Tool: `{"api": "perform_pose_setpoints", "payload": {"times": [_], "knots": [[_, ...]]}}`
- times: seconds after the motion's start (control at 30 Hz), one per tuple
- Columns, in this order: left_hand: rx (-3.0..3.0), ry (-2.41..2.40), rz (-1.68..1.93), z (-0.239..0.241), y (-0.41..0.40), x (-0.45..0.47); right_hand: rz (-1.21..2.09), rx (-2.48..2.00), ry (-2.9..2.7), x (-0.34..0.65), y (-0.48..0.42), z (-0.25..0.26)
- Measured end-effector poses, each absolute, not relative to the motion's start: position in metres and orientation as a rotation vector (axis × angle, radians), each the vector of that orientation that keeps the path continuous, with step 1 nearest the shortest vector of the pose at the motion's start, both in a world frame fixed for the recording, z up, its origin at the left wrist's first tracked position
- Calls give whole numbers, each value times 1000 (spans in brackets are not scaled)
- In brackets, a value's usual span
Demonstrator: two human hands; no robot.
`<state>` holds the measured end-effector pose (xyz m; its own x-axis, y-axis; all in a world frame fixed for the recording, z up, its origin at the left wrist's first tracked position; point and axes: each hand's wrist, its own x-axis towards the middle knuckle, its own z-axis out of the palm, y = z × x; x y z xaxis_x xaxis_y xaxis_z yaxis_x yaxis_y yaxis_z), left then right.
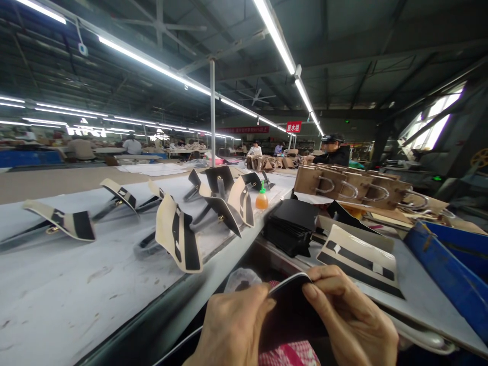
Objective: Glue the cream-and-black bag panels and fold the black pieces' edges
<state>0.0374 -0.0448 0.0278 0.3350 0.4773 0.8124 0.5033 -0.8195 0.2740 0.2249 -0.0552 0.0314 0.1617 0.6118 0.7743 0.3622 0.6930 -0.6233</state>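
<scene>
Hands at six o'clock in the head view, both pinched on one thin black panel [290, 290] with a pale edge. Left hand [232, 330] grips the panel's left part, thumb on top and fingers curled shut beneath; right hand [353, 317] clamps the upper right edge between thumb and forefinger. The panel lies close to the body, just below the near desk rim, over red-checked cloth [292, 353].

At three o'clock from the panel, a cream piece with black stripes [360, 259] lies flat on a grey board [415, 300]. At twelve o'clock, a stack of black sheets [292, 223] rests on the desk, with an orange squeeze bottle [261, 199] beyond it. From nine to eleven o'clock, curled cream-and-black flaps [179, 236] stand in rows on a long white belt [76, 284]. At one o'clock, brown bags with metal handles [351, 190] are lined up; a blue bin [453, 259] sits at three o'clock. A seated person [333, 150] works behind the bags.
</scene>
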Motion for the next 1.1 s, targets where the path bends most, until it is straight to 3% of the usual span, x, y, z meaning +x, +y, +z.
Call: {"api": "perform_pose_setpoints", "payload": {"times": [0.43,0.77,0.93,1.03,1.1], "knots": [[-2559,-917,-1546,17,-43,36,154,-823,-1501,220,-54,37],[-2684,-1080,-1722,55,-46,55,-47,-748,-1605,209,-56,41],[-2851,-1018,-1862,64,-33,31,316,-763,-1847,254,-58,51],[-2943,-846,-2257,63,-15,23,576,-823,-1777,267,-47,54],[-3131,-458,-2613,63,-6,31,773,-797,-1777,256,-33,54]]}}
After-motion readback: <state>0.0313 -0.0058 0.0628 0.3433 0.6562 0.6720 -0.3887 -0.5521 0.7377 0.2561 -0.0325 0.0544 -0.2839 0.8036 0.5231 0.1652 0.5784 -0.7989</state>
